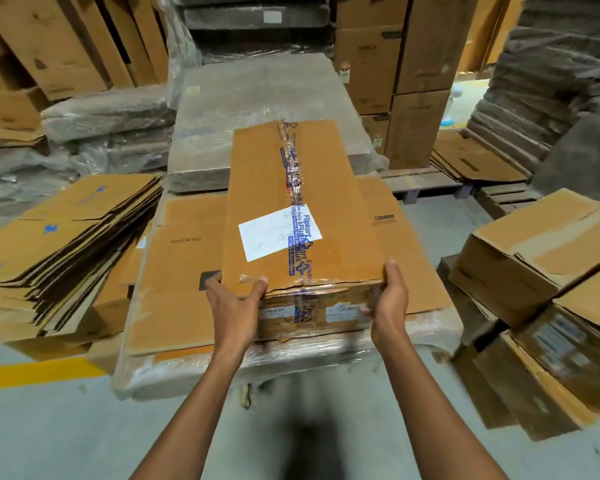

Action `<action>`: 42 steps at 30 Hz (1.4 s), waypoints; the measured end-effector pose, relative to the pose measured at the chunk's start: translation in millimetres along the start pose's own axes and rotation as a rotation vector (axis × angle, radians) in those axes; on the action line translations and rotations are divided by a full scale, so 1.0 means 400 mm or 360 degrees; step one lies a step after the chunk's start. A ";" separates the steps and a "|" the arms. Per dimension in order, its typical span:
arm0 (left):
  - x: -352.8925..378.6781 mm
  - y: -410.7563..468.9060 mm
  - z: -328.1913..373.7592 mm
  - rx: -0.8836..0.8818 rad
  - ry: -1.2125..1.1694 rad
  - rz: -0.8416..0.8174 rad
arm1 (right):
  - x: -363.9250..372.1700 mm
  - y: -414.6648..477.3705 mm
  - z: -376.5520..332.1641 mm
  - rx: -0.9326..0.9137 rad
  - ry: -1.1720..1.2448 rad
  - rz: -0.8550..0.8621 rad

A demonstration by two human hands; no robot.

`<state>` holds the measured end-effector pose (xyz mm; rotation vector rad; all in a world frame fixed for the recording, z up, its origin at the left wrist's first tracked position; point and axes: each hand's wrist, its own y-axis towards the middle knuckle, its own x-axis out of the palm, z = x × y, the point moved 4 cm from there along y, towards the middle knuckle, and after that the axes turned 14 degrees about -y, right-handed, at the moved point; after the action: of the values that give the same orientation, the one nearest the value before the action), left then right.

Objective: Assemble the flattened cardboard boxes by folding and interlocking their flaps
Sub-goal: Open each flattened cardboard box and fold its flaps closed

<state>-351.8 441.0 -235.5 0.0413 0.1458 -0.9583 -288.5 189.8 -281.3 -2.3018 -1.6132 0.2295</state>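
Both hands — left hand (234, 306); right hand (388, 299) — grip the taped box (298, 209)

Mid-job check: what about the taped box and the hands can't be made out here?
Head view:
Taped box underside and far end: hidden by its own top.
Left hand fingers: behind the box corner; only the thumb shows.
End labels: blurred, unreadable.
White sticker handwriting: too faint.
Flat carton beneath: mostly covered by the box.
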 end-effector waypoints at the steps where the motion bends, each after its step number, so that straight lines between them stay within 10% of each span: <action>1: -0.002 0.001 -0.001 0.0043 0.0148 0.0014 | -0.009 0.010 0.045 0.0101 0.0132 0.0102; 4: 0.005 0.004 0.027 0.0507 0.0672 0.0002 | -0.015 0.012 0.199 0.0452 0.0186 0.0254; 9: 0.106 -0.016 0.056 0.0990 0.1146 -0.0693 | 0.106 -0.040 0.376 0.1006 0.0430 -0.0289; 28: 0.181 0.240 0.491 0.1218 0.1439 -0.0643 | 0.343 -0.113 0.006 0.0622 0.1044 -0.0274; 42: 0.181 0.185 0.480 0.1355 0.1370 -0.0479 | 0.320 -0.161 -0.103 0.0479 0.1083 -0.0127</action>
<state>-230.0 405.7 -58.0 1.2535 0.5353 -1.1934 -288.1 322.6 -213.6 -1.8007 -1.2121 -0.2866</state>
